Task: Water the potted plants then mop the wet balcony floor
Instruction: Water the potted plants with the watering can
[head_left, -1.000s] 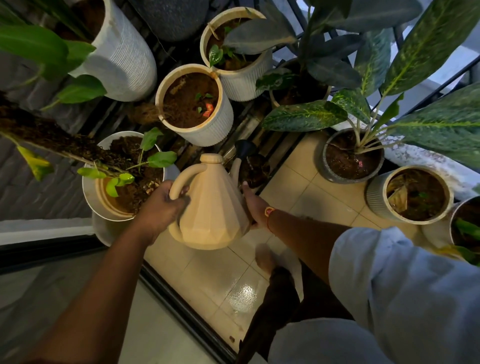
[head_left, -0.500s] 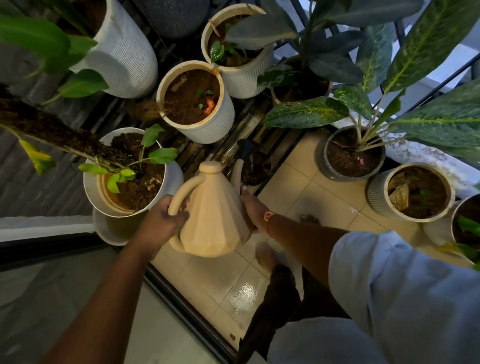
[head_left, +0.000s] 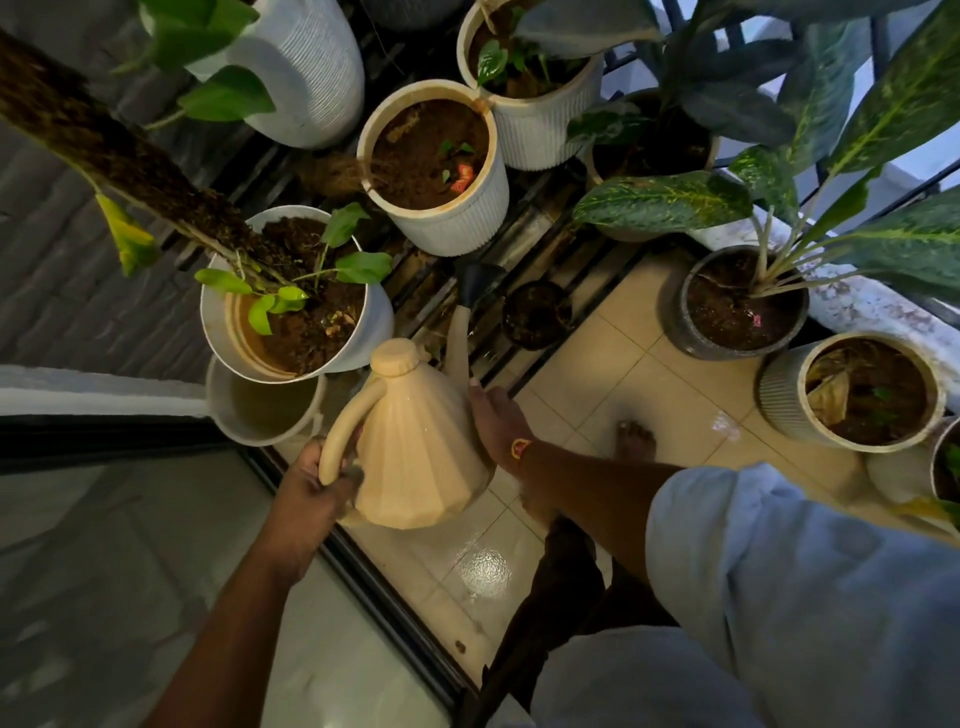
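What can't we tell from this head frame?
- Water level in the watering can: opaque body, lid on.
- Whether the rose is pouring: too dark, stream not visible.
- Right hand fingers: behind the can.
- Tall white pot: top cut by the frame edge.
- Mop: not in view.

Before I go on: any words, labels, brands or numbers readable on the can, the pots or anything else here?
None can be read. The watering can is plain beige with no print. The white ribbed pots show only ribbing and stains. The small orange piece on the right-wrist band is too small to make out any mark.
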